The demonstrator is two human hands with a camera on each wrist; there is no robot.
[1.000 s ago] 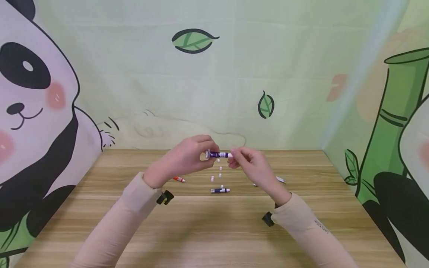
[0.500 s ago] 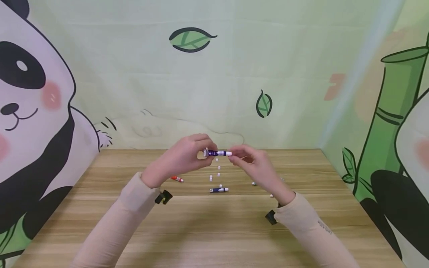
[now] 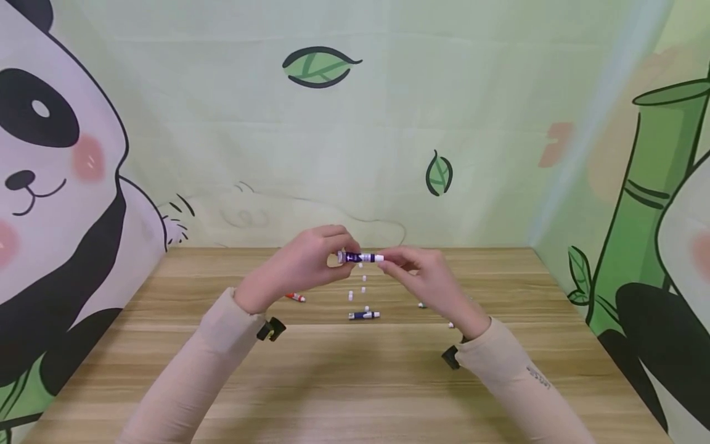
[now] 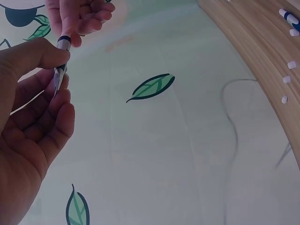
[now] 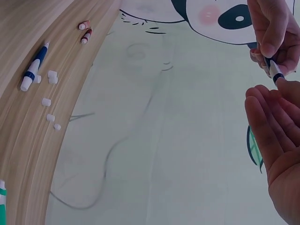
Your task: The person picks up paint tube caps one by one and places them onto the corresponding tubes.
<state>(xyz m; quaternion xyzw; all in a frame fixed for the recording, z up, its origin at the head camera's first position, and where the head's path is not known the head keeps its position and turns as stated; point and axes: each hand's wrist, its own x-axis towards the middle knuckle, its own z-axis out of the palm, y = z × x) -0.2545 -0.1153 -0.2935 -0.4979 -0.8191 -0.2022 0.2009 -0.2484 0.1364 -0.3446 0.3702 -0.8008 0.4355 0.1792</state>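
In the head view, a small purple-and-white paint tube [image 3: 360,258] with a white cap lies level in the air above the far part of the table. My left hand [image 3: 307,262] holds its body between thumb and fingers, near the flat crimped end. From the other side, my right hand [image 3: 424,274] pinches the white cap with thumb and forefinger. The right wrist view shows the other right fingers [image 5: 267,122] stretched out. Below the hands, a blue-and-white paint tube [image 3: 363,315] lies on the table, close to several small white pieces [image 3: 363,290] that look like caps.
A red tube [image 3: 296,297] lies partly behind my left forearm on the wooden table [image 3: 344,382]. At the right wrist view's lower left edge, a green-and-white tube [image 5: 2,204] shows in part. A cloth backdrop [image 3: 249,123] with pandas and leaves stands behind the table.
My right fingers have shifted slightly right along the cap, so more of it shows now. The right wrist has moved a little to the right. The tube and left hand stay nearly in place.
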